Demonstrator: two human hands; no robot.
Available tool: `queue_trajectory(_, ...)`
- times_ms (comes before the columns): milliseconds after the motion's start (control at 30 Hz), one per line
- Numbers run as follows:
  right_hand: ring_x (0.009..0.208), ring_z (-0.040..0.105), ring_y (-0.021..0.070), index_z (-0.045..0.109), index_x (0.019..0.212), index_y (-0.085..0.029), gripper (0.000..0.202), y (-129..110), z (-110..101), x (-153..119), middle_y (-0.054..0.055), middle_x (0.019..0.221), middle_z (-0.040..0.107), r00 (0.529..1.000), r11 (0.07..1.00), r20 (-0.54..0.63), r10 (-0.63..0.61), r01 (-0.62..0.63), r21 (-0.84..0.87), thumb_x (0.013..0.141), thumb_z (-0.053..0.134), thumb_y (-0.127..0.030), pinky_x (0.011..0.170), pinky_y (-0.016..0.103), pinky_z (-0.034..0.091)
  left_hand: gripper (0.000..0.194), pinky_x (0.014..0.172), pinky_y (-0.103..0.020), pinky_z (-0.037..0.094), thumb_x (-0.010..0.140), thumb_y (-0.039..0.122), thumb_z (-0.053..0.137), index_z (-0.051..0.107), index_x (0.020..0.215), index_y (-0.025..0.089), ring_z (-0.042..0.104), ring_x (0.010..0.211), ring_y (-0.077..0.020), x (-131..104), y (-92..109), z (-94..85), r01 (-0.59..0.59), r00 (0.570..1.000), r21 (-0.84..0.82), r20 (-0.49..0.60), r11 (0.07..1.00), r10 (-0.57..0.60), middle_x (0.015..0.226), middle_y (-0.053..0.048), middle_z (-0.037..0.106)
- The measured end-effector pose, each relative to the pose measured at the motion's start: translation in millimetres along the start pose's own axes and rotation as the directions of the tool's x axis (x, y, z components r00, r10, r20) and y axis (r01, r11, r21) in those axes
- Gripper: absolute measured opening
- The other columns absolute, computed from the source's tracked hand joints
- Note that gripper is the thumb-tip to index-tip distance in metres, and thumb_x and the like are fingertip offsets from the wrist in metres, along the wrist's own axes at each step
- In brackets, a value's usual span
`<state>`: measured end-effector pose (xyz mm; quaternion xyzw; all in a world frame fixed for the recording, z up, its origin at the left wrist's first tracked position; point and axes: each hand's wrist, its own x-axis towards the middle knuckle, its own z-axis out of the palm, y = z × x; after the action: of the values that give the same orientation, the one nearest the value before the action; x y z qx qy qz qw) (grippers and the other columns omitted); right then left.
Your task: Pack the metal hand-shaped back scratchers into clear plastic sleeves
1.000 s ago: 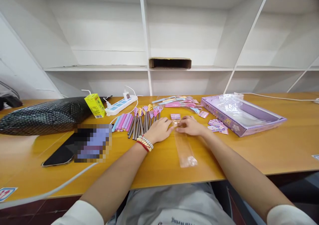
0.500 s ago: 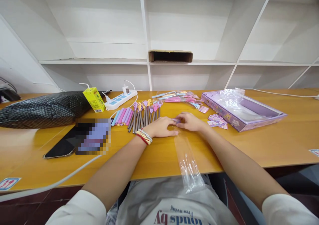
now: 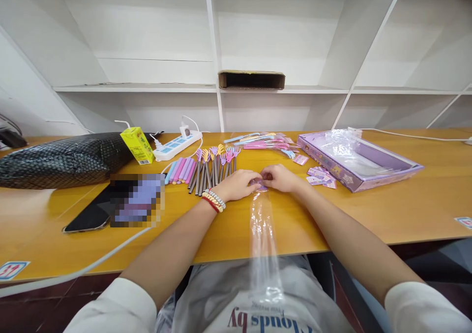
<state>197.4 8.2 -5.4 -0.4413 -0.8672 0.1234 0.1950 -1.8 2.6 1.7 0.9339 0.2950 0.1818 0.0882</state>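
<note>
Nearest the wearer, a clear plastic sleeve (image 3: 262, 235) ran down from the hands past the near edge of the table (image 3: 224, 239), its loose end in front of the grey shirt (image 3: 217, 293). Because that end lay unsupported, a brush of the forearm or shirt could have tugged the sleeve askew. At its far end, the left hand (image 3: 240, 184) pinched with thumb and fingertips, and the right hand (image 3: 280, 179) appeared to pinch just beside it. A small purple card (image 3: 262, 188) showed between them; the fingers hid whether it was inside the film or against it. With so little held, the card could have slipped or creased, and thin film pulled unevenly could have split.

Just beyond the left wrist lay metal rods with claw heads (image 3: 212, 171), touching one another, with coloured tubes (image 3: 181, 171) to their left; a sideways sweep of that hand could have scattered both. Right of the right hand, spare cards (image 3: 321, 177) overlapped near an open purple box (image 3: 391, 183), within reach of a stray forearm. Farther back, a drink carton (image 3: 137, 146) with a straw leaned beside a power strip (image 3: 179, 146); if knocked, it could have spilled onto the sockets.
</note>
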Motion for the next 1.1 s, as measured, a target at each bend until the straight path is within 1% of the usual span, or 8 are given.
queue_trajectory(133, 0.063, 0.054, 0.0111, 0.064, 0.083, -0.015, 0.014, 0.7, 1.1, 0.6, 0.003, 0.074, 0.065, 1.0, 1.0, -0.008, -0.01, 0.01, -0.028, 0.073, 0.055, -0.019, 0.061, 0.021, 0.037, 0.033, 0.088, -0.032, 0.041, 0.084, 0.033, 0.049, 0.056, 0.114, 0.02, 0.056, 0.101, -0.0197, -0.6, -0.7, 3.7, 0.03, 0.998, 0.016, -0.046, 0.999, -0.03, 0.11, -0.006, 0.062)
queue_trajectory(267, 0.064, 0.054, 0.0114, 0.064, 0.082, -0.015, 0.014, 1.1, 1.4, -0.1, 0.004, 0.075, 0.066, 1.0, 1.0, -0.009, -0.003, 0.003, -0.027, 0.074, 0.052, -0.016, 0.061, 0.021, 0.037, 0.041, 0.092, -0.035, 0.038, 0.082, 0.037, 0.052, 0.051, 0.119, 0.02, 0.056, 0.103, -0.0215, 0.0, -1.0, 5.9, 0.045, 0.999, 0.031, -0.021, 0.999, -0.044, 0.111, -0.007, 0.062)
queue_trajectory(367, 0.061, 0.052, 0.0111, 0.063, 0.081, -0.014, 0.015, -0.8, 1.0, -0.7, 0.004, 0.072, 0.065, 1.0, 1.0, -0.013, 0.0, 0.0, -0.012, 0.077, 0.054, -0.024, 0.059, 0.022, 0.035, 0.041, 0.093, -0.037, 0.037, 0.082, 0.037, 0.052, 0.05, 0.12, 0.021, 0.056, 0.104, -0.0223, 0.6, -0.3, 5.6, 0.06, 0.998, 0.03, 0.002, 0.998, -0.06, 0.11, -0.006, 0.062)
queue_trajectory(467, 0.057, 0.049, 0.0097, 0.062, 0.08, -0.014, 0.021, -3.0, 0.7, -0.9, 0.002, 0.068, 0.061, 1.0, 1.0, -0.002, 0.004, -0.004, 0.005, 0.076, 0.057, -0.034, 0.055, 0.021, 0.032, 0.038, 0.091, -0.037, 0.037, 0.083, 0.033, 0.052, 0.05, 0.119, 0.022, 0.057, 0.102, -0.0221, 0.9, -0.2, 4.6, 0.082, 0.996, 0.032, 0.022, 0.996, -0.083, 0.107, -0.006, 0.064)
queue_trajectory(600, 0.056, 0.045, 0.0086, 0.061, 0.077, -0.014, 0.023, -4.8, 0.5, -0.9, 0.0, 0.065, 0.057, 1.0, 1.0, 0.006, 0.003, -0.003, -0.013, 0.072, 0.062, -0.036, 0.054, 0.021, 0.03, 0.035, 0.091, -0.036, 0.037, 0.083, 0.025, 0.051, 0.052, 0.117, 0.022, 0.058, 0.099, -0.0203, 0.9, -1.1, 3.4, 0.078, 0.997, 0.028, 0.007, 0.997, -0.078, 0.103, -0.004, 0.065)
queue_trajectory(833, 0.054, 0.044, 0.0079, 0.061, 0.075, -0.014, 0.018, -6.4, -1.3, -2.4, -0.001, 0.062, 0.056, 0.998, 1.0, 0.055, -0.011, 0.011, -0.002, 0.069, 0.061, -0.031, 0.054, 0.021, 0.03, 0.026, 0.086, -0.031, 0.041, 0.082, 0.018, 0.048, 0.06, 0.105, 0.02, 0.061, 0.086, -0.0171, 2.1, -1.1, 2.8, 0.067, 0.998, 0.023, -0.007, 0.998, -0.067, 0.088, -0.002, 0.068)
queue_trajectory(1033, 0.055, 0.047, 0.0082, 0.062, 0.077, -0.014, 0.012, -6.1, -0.7, -1.7, -0.001, 0.065, 0.059, 0.998, 0.999, 0.055, -0.016, 0.014, 0.03, 0.067, 0.058, -0.019, 0.055, 0.02, 0.033, 0.023, 0.086, -0.032, 0.04, 0.085, 0.019, 0.043, 0.063, 0.097, 0.018, 0.06, 0.089, -0.0178, 3.0, -0.3, 2.7, 0.042, 0.999, 0.098, -0.024, 0.994, -0.04, 0.095, -0.005, 0.067)
queue_trajectory(1100, 0.056, 0.048, 0.0086, 0.063, 0.077, -0.014, 0.013, -6.3, -0.5, -1.5, 0.0, 0.066, 0.061, 0.999, 1.0, 0.053, -0.009, 0.007, 0.025, 0.066, 0.056, -0.015, 0.056, 0.02, 0.034, 0.024, 0.084, -0.032, 0.041, 0.086, 0.02, 0.041, 0.063, 0.095, 0.018, 0.06, 0.087, -0.0176, 3.3, 0.1, 2.4, 0.042, 0.999, 0.104, -0.034, 0.994, -0.039, 0.093, -0.005, 0.067)
